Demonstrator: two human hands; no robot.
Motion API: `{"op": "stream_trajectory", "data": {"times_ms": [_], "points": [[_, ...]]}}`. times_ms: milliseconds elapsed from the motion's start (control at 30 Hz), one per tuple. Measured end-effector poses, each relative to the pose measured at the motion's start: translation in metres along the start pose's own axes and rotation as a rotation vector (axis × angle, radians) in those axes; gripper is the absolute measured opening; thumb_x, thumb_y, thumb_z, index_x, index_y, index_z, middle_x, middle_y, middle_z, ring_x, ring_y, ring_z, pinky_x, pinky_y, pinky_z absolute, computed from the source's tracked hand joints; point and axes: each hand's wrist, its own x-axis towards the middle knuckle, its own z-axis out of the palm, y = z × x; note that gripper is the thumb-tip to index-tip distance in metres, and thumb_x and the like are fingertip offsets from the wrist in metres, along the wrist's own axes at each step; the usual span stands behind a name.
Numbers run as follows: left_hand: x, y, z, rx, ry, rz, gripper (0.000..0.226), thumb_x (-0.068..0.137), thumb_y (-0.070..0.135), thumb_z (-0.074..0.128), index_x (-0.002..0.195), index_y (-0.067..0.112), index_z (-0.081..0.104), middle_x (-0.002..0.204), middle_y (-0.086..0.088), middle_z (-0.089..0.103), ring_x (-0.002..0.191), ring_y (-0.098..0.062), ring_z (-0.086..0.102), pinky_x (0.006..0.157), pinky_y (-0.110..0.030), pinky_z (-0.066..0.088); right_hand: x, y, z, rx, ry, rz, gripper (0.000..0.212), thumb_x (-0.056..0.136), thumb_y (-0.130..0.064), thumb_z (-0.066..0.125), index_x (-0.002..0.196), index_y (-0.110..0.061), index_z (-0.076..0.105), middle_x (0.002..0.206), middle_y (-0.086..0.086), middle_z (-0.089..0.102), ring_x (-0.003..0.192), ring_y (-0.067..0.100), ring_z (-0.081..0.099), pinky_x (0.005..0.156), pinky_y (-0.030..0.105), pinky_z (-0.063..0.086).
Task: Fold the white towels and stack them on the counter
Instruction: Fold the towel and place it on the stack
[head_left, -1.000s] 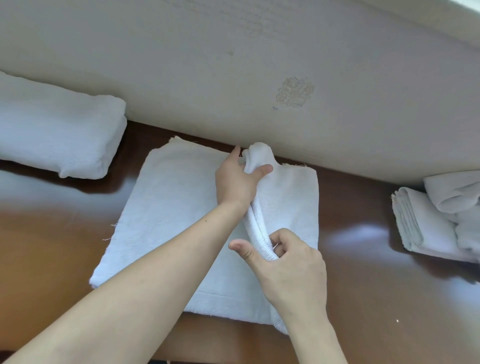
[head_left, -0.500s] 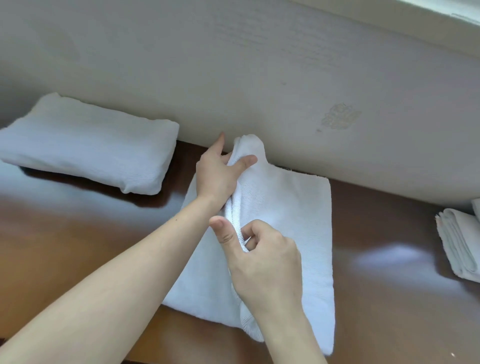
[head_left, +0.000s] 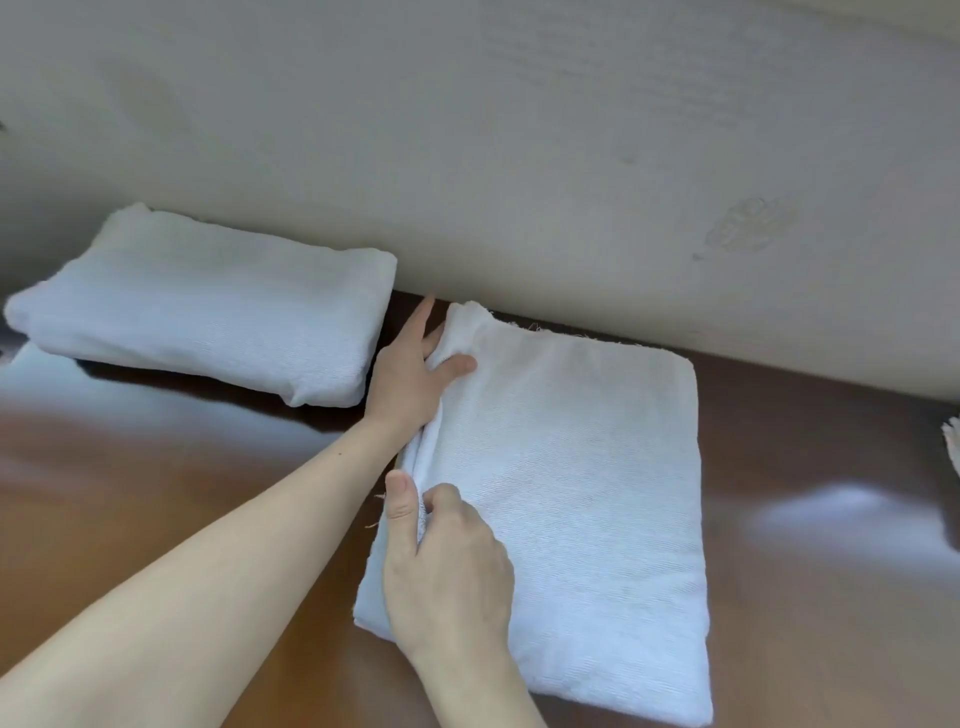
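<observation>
Fold step: left hand (head_left: 415, 374) grips towel (head_left: 571, 493) at far-left corner; right hand (head_left: 447, 566) pinches its left edge, nearer. Next, likely: square edges, move onto folded towel (head_left: 208, 306) at left.

A plain indoor room, home or lodging I cannot tell: a glossy brown wooden desk (head_left: 805, 597) butts against a scuffed cream wall (head_left: 519, 156) just beyond the fingers (head_left: 422, 325), which grip a white towel (head_left: 597, 493); a folded towel (head_left: 208, 306) lies left of them.
</observation>
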Motion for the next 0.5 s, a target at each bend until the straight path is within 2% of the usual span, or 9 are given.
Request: {"op": "stream_trajectory", "data": {"times_ms": [100, 167, 233, 267, 333, 367, 400, 433, 500], "points": [[-0.001, -0.004, 0.002, 0.011, 0.037, 0.005, 0.097, 0.079, 0.033, 0.083, 0.156, 0.027, 0.025, 0.142, 0.007, 0.056, 0.109, 0.031, 0.040, 0.093, 0.006, 0.028, -0.005, 0.005, 0.010, 0.265, -0.007, 0.081, 0.079, 0.078, -0.083, -0.001, 0.085, -0.028, 0.055, 0.083, -0.007, 0.061, 0.082, 0.011, 0.056, 0.080, 0.034, 0.045], [-0.006, 0.001, 0.002, 0.044, 0.037, 0.009, 0.098, 0.079, 0.035, 0.083, 0.156, 0.025, 0.024, 0.148, 0.003, 0.051, 0.119, 0.023, 0.038, 0.091, 0.008, 0.026, -0.007, 0.013, 0.009, 0.530, -0.070, 0.173, 0.083, 0.077, -0.085, 0.008, 0.090, -0.026, 0.064, 0.086, -0.002, 0.067, 0.083, 0.012, 0.064, 0.082, 0.037, 0.053], [-0.011, 0.013, 0.001, 0.122, 0.044, 0.051, 0.093, 0.082, 0.038, 0.079, 0.155, 0.023, 0.024, 0.153, 0.002, 0.044, 0.133, 0.006, 0.038, 0.099, -0.003, 0.030, -0.003, 0.028, -0.002, 0.832, -0.088, 0.260, 0.086, 0.079, -0.088, 0.015, 0.097, -0.023, 0.069, 0.088, 0.002, 0.071, 0.080, 0.017, 0.070, 0.070, 0.037, 0.059], [-0.014, 0.019, 0.002, 0.238, 0.079, 0.115, 0.084, 0.086, 0.041, 0.075, 0.152, 0.021, 0.028, 0.154, -0.001, 0.042, 0.136, -0.005, 0.040, 0.104, -0.016, 0.036, 0.001, 0.039, -0.010, 0.916, 0.000, 0.256, 0.084, 0.080, -0.086, 0.018, 0.096, -0.022, 0.070, 0.087, 0.003, 0.072, 0.078, 0.017, 0.071, 0.065, 0.033, 0.059], [-0.023, 0.033, 0.012, 0.556, 0.151, 0.336, 0.058, 0.093, 0.041, 0.063, 0.142, 0.015, 0.043, 0.150, -0.007, 0.043, 0.136, -0.025, 0.043, 0.105, -0.042, 0.043, 0.018, 0.063, -0.030, 0.799, 0.262, 0.127, 0.071, 0.086, -0.078, 0.019, 0.097, -0.028, 0.067, 0.092, -0.010, 0.072, 0.088, 0.009, 0.069, 0.075, 0.025, 0.055], [-0.030, 0.038, 0.021, 0.663, 0.134, 0.413, 0.050, 0.097, 0.039, 0.058, 0.139, 0.013, 0.048, 0.152, -0.010, 0.042, 0.139, -0.030, 0.039, 0.108, -0.047, 0.039, 0.029, 0.075, -0.040, 0.659, 0.375, 0.044, 0.064, 0.089, -0.073, 0.017, 0.102, -0.032, 0.064, 0.100, -0.019, 0.069, 0.100, 0.003, 0.064, 0.087, 0.024, 0.051], [-0.039, 0.041, 0.033, 0.712, 0.066, 0.438, 0.048, 0.101, 0.038, 0.051, 0.142, 0.014, 0.047, 0.156, -0.012, 0.037, 0.145, -0.032, 0.030, 0.115, -0.048, 0.031, 0.040, 0.088, -0.050, 0.488, 0.454, -0.023, 0.062, 0.092, -0.068, 0.015, 0.113, -0.034, 0.061, 0.114, -0.024, 0.064, 0.115, 0.001, 0.056, 0.099, 0.026, 0.043], [-0.049, 0.041, 0.046, 0.734, -0.024, 0.424, 0.050, 0.103, 0.039, 0.044, 0.148, 0.017, 0.042, 0.161, -0.012, 0.028, 0.150, -0.030, 0.019, 0.121, -0.045, 0.019, 0.053, 0.100, -0.058, 0.291, 0.481, -0.063, 0.066, 0.094, -0.065, 0.011, 0.128, -0.031, 0.057, 0.132, -0.022, 0.056, 0.132, 0.007, 0.045, 0.111, 0.031, 0.033], [-0.064, 0.031, 0.069, 0.835, -0.182, 0.362, 0.061, 0.103, 0.052, 0.029, 0.157, 0.025, 0.022, 0.167, -0.009, 0.005, 0.154, -0.026, -0.003, 0.123, -0.041, -0.002, 0.073, 0.124, -0.069, -0.124, 0.392, -0.045, 0.075, 0.095, -0.065, 0.000, 0.151, -0.029, 0.033, 0.160, -0.006, 0.027, 0.151, 0.020, 0.012, 0.122, 0.040, 0.009]]}}
